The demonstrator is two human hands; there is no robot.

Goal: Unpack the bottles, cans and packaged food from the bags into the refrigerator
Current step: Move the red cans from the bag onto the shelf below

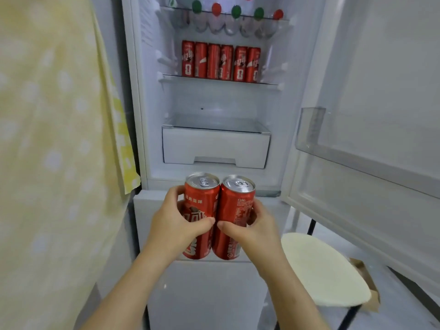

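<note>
Both hands, left (177, 225) and right (256, 228), each gripped a red aluminium soda can (202, 210) (234, 215) before the open white fridge (215, 146); next they'd probably go beside the shelf's can row (221, 61).

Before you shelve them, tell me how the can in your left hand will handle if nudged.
The can looks sealed, its tab flat, so it is probably full and heavy for its size. Tall and narrow, it may tip if nudged, and would roll on its side. Its smooth glossy wall could slip, though the left hand wraps round it.
</note>
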